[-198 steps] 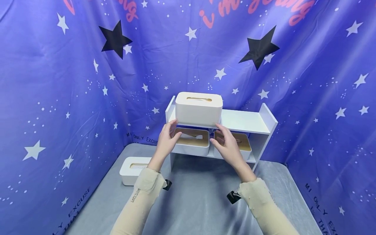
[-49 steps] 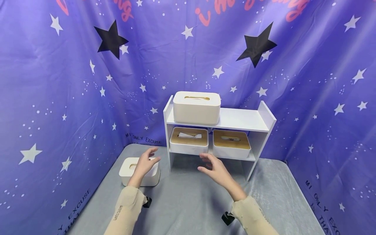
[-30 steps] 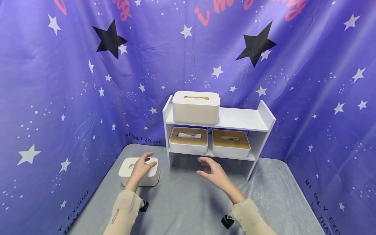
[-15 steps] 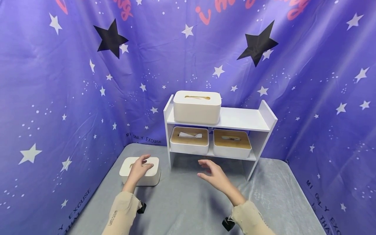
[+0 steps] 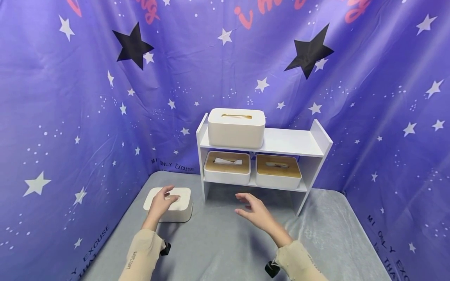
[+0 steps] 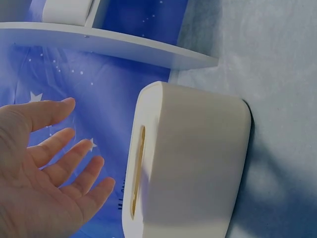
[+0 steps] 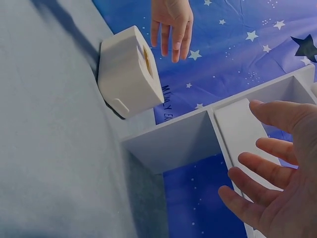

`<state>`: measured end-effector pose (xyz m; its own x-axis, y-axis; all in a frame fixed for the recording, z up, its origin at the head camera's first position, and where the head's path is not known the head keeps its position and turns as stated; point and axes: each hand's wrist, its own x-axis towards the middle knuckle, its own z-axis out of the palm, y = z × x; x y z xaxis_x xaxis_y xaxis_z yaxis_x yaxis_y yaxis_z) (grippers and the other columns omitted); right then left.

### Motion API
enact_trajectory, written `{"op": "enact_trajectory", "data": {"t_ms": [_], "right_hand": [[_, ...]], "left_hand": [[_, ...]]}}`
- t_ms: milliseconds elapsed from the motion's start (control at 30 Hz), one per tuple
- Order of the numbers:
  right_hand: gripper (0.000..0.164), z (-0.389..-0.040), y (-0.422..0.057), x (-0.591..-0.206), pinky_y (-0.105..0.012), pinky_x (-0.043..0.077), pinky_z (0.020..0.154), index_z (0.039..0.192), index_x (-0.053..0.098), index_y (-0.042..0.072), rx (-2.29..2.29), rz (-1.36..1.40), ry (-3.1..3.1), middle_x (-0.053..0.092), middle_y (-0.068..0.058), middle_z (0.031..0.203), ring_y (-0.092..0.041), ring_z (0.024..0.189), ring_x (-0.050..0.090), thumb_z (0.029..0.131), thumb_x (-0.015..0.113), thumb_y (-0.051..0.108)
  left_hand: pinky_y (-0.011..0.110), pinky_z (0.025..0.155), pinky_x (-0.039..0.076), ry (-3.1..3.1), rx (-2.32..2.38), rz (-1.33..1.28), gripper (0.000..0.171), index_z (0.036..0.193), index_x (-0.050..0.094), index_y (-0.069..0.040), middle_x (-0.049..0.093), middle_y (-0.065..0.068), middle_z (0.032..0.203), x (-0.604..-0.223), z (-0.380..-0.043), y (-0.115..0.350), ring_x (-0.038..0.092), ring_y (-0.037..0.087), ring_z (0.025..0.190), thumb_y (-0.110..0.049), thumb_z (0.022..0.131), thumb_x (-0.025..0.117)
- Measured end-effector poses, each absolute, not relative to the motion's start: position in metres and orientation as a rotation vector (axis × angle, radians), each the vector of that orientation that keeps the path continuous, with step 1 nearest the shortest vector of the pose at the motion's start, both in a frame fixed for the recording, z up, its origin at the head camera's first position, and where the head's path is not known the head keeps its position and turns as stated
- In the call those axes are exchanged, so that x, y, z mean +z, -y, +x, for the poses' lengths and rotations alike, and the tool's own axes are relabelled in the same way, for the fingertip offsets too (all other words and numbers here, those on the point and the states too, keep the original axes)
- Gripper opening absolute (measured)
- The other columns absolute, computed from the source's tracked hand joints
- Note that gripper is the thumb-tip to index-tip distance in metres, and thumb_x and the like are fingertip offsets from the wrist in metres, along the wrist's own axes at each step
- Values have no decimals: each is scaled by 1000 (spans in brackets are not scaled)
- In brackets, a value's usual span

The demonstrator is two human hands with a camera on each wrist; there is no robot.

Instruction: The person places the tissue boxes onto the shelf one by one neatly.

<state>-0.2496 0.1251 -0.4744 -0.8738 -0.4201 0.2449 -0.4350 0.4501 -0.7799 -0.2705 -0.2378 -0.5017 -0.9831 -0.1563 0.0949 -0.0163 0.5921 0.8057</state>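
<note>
A white tissue box (image 5: 179,214) with a slot in its lid sits on the grey cloth at the left. My left hand (image 5: 160,203) hovers above it with fingers loosely bent; the left wrist view shows a gap between the hand (image 6: 44,193) and the box (image 6: 198,158). My right hand (image 5: 258,212), fingers relaxed, hangs in the air before the white shelf (image 5: 291,141) and holds nothing. A taller white tissue box (image 5: 235,134) stands on the top tier, to the left. Two wooden-lidded tissue boxes, a left one (image 5: 226,178) and a right one (image 5: 277,180), fill the lower tier.
Grey cloth (image 5: 218,242) covers the surface under the shelf. A blue star-print curtain (image 5: 175,70) hangs behind and at both sides. The shelf's raised side panel (image 5: 320,136) bounds the top tier on the right. Each wrist carries a small black device (image 5: 272,269).
Both hands have left the box on the top tier and come down. The left hand moved left over the box on the cloth, then slightly back toward me. No box has moved.
</note>
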Motion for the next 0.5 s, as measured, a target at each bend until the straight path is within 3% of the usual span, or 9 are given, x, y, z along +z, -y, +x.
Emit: {"op": "enact_trajectory", "data": {"t_ms": [500], "right_hand": [[49,-246,-116,-484,-55,53,100,134,57,3,1462,818,2671,61,-19,133,-38,122,60,93,71,24]], "left_hand": [[58,110,44,2635,-1266,207,53,138,51,5,50,29,144,-511,-269,251,49,49,132,-11,90,67]]}}
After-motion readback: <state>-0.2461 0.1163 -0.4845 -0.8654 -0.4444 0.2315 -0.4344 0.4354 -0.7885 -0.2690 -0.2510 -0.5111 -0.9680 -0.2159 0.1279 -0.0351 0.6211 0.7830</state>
